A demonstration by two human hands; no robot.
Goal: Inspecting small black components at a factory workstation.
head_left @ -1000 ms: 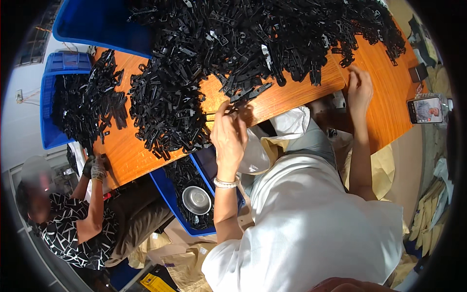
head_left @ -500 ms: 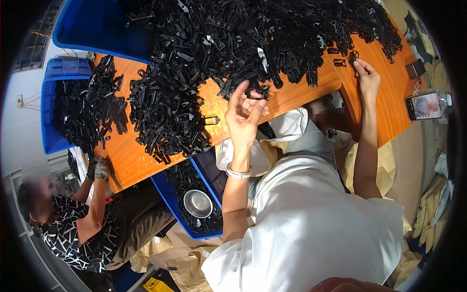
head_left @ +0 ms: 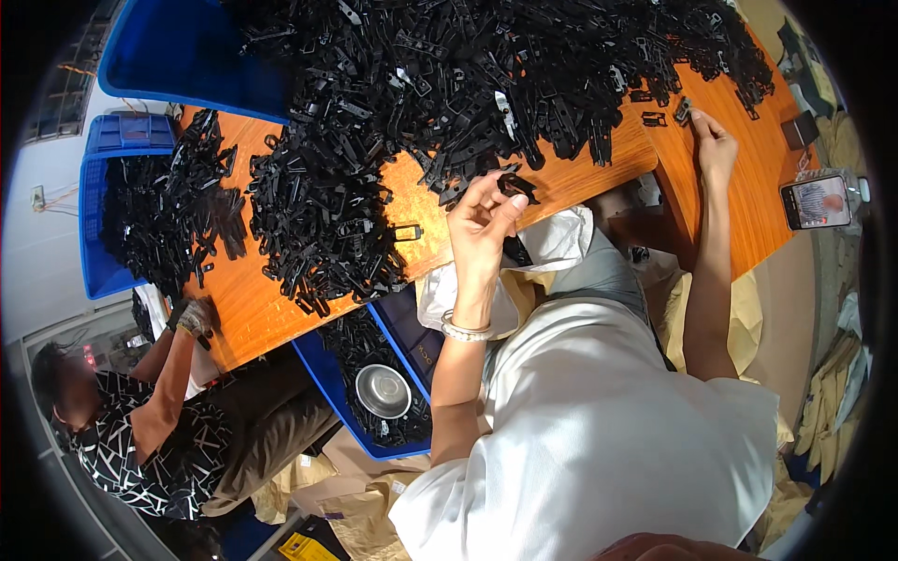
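Observation:
A large heap of small black plastic parts [head_left: 402, 103] spreads over the orange-brown wooden table [head_left: 599, 187]. Just off the table's near edge, my left hand [head_left: 480, 224] is closed in a pinch on a small black plastic clip [head_left: 516, 187]. To the right, my right hand [head_left: 717, 154] pinches another small dark part [head_left: 684, 110] by its end, above the wood. A few loose rectangular black parts [head_left: 653, 120] lie just left of that hand. A single frame-shaped black part [head_left: 407, 233] rests near the heap's front edge.
Blue bins [head_left: 187, 56] stand at the left. Another blue bin [head_left: 393, 447] below the table holds black parts and a metal bowl [head_left: 383, 391]. A phone [head_left: 816, 203] lies at the right edge beside a dark box [head_left: 800, 131]. A gloved co-worker [head_left: 154, 411] sits at left.
My left fingers, raised and spread before, have closed around the clip, which now points outward. My right hand has shifted slightly right and turned its part. The co-worker leans a little differently.

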